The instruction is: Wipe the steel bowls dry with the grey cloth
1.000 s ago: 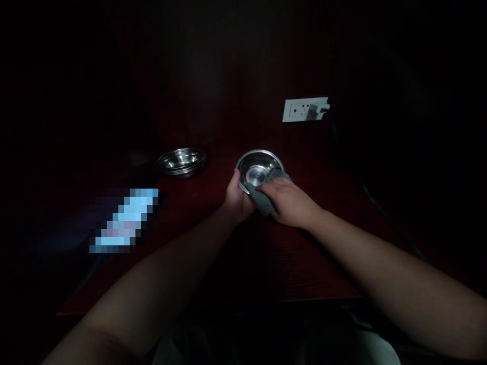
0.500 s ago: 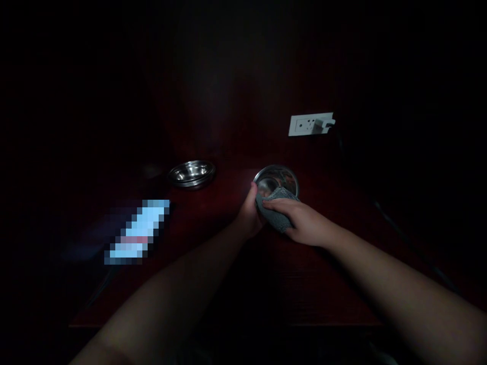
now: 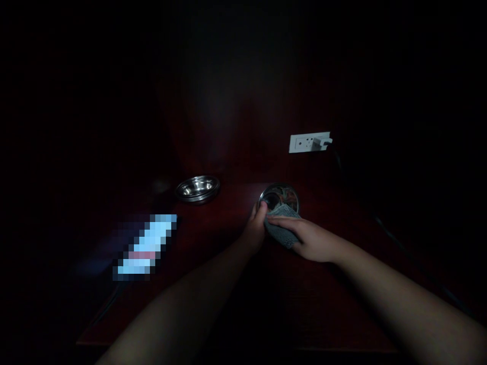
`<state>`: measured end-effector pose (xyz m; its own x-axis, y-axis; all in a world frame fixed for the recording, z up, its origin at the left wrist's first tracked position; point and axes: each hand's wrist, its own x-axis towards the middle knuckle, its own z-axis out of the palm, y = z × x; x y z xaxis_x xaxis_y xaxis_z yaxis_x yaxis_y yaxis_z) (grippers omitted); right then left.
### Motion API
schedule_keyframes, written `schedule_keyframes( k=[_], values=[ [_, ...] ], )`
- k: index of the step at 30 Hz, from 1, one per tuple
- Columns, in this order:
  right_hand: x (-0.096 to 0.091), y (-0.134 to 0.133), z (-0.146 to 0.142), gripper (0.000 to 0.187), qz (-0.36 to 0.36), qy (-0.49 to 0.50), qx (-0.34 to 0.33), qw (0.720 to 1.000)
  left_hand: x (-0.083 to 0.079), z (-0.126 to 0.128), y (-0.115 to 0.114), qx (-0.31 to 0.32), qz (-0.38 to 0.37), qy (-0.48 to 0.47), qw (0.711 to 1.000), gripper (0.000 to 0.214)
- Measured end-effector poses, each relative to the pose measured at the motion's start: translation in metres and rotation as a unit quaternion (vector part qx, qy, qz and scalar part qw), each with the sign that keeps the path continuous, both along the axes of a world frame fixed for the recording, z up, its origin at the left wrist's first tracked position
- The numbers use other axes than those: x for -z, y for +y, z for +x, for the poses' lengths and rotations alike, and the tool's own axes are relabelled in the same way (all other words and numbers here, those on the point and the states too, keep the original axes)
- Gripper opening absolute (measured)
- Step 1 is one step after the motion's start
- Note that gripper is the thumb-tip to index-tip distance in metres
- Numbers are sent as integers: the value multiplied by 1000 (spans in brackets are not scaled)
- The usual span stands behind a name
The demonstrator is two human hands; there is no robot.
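A shiny metal bowl (image 3: pixel 287 193) is tilted with its inside partly facing me, over the middle of the dark red table. My left hand (image 3: pixel 257 226) grips its left rim, the thumb over the edge and the other fingers mostly hidden behind. A grey-green cloth (image 3: pixel 282 229) lies over the bowl's near side. My right hand (image 3: pixel 314 238) is closed on this cloth and presses it against the bowl, its fingers pointing left. Whether the bowl's base touches the table is hidden.
Stacked metal bowls (image 3: pixel 198 190) stand at the back left of the table (image 3: pixel 228 218). A lit, pixelated screen (image 3: pixel 148 246) lies at left, with a cable below it. On the back wall is a white socket (image 3: pixel 304 143) with a plug in it. Surroundings are very dark.
The whole view has shifted, so everything sits lower in the picture. The bowl tips a little differently and less of its inside shows. Both hands keep their hold on bowl and cloth.
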<state>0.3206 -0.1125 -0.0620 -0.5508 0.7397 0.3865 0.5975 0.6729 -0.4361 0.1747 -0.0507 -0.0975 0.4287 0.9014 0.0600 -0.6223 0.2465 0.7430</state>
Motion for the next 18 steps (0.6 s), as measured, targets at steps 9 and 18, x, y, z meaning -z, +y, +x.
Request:
schedule_keyframes(
  k=[9,18],
  values=[
    [0,4,-3,66,43,-32,23,998,-9,-1,-5,-1,-2,11,1000,34],
    [-1,0,4,76,-22,-42,-11,999,-15,-4,-9,35,-7,11,999,46]
  ],
)
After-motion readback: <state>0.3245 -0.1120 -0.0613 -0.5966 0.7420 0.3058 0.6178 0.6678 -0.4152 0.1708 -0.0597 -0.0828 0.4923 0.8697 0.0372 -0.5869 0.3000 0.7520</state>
